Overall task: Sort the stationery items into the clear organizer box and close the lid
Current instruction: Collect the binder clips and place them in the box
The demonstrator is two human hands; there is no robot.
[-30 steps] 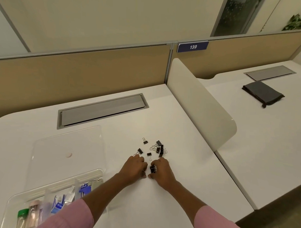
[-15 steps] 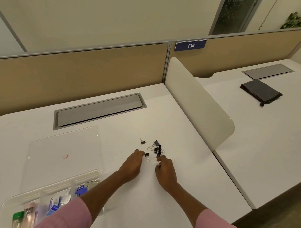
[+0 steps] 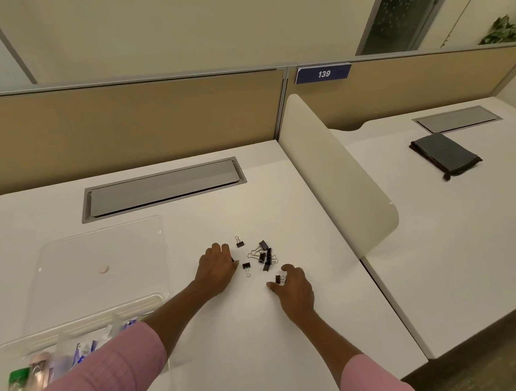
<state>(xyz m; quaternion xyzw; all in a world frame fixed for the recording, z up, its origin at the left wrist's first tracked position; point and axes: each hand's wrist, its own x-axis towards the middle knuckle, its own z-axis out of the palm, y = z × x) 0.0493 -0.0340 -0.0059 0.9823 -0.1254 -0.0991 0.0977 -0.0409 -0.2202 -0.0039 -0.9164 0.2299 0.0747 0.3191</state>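
Note:
Several black binder clips [image 3: 264, 255] lie in a small pile on the white desk. One single binder clip [image 3: 239, 243] rests to the pile's far left and another [image 3: 246, 267] sits between my hands. My left hand [image 3: 217, 268] rests palm down left of the pile, fingers curled over a clip that shows only as a dark bit at the thumb. My right hand [image 3: 295, 287] pinches a binder clip [image 3: 278, 279] between thumb and fingers just below the pile. The clear organizer box [image 3: 70, 330] stands at lower left, its lid [image 3: 103, 248] lying open and flat behind it.
The box holds small bottles and blue items, partly hidden by my left sleeve. A grey cable hatch [image 3: 163, 189] sits behind the lid. A white divider panel [image 3: 339, 180] bounds the desk on the right. A folded dark cloth [image 3: 444, 153] lies on the neighbouring desk.
Both hands have moved apart and forward to the clips. The left hand has reached the leftmost near clip. The right hand still holds its clip.

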